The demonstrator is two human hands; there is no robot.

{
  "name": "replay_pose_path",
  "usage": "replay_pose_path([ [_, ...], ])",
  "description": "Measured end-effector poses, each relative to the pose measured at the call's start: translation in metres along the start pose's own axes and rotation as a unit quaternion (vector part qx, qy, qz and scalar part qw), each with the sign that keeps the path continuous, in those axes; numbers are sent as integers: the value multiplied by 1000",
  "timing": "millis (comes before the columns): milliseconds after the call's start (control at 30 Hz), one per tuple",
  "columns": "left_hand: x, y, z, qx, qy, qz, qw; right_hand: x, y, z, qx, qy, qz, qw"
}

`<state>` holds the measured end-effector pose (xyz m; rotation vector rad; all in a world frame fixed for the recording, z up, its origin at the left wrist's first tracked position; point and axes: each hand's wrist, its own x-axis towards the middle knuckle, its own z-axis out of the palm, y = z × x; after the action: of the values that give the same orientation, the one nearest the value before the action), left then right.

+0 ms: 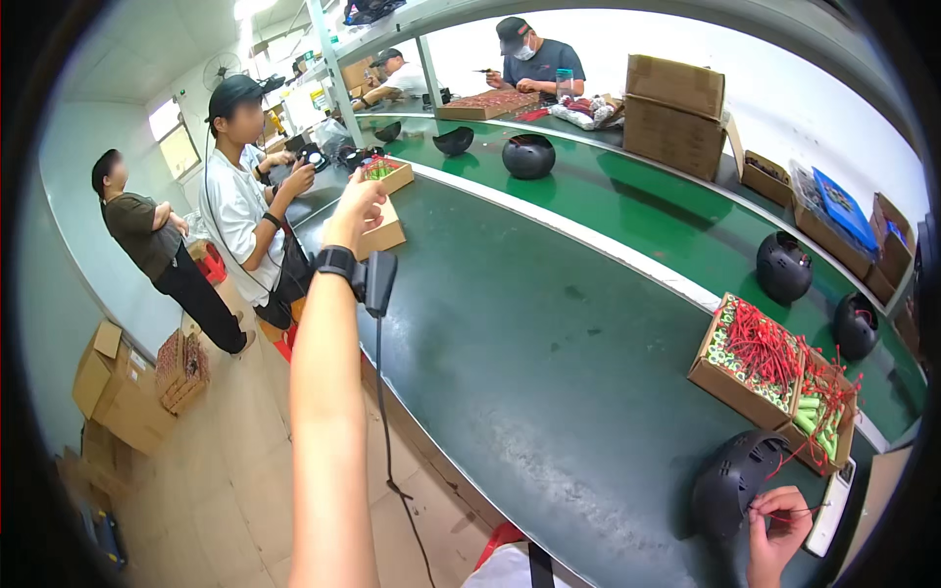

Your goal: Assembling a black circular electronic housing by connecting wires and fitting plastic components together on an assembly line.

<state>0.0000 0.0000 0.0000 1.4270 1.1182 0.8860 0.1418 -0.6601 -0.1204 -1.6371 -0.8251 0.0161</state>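
Note:
My left hand [365, 204] reaches far forward over the bench, fingers partly bent and apart, nothing visible in them. It is just above a small open cardboard box [384, 233], beside another box [394, 176] with green and red parts. At lower right, my right hand [779, 529] pinches a thin red wire [802, 514] at the edge of a black round shell [730, 482] with slots. Behind that shell sits a cardboard tray [745, 358] packed with green cylindrical cells and red wires. Loose green cells [816, 416] with red wires lie in its right part.
A green conveyor belt [618, 211] carries several black shells, one a whole ball [528, 157]. A white flat device [832, 510] lies by my right hand. Co-workers sit across the belt and stand at left. A cable hangs from my left wrist device [377, 279]. Cartons [127, 387] stand on the floor.

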Motion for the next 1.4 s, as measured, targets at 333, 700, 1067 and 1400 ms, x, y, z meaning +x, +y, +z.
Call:
replay_pose_path([
  [333, 14, -2, -20, 7, 27, -24, 999, 6, -15, 2, -16, 27, 22, 999],
  [700, -300, -8, 218, 21, -492, 565, 663, -1, -7, 2, -42, 60, 19, 997],
  [1067, -392, -77, 254, -59, -555, 482, 676, -5, -3, -3, -58, 57, 10, 997],
  [1400, -372, -79, 257, -104, -589, 460, 656, 23, -33, 13, -83, 45, -79, 992],
])
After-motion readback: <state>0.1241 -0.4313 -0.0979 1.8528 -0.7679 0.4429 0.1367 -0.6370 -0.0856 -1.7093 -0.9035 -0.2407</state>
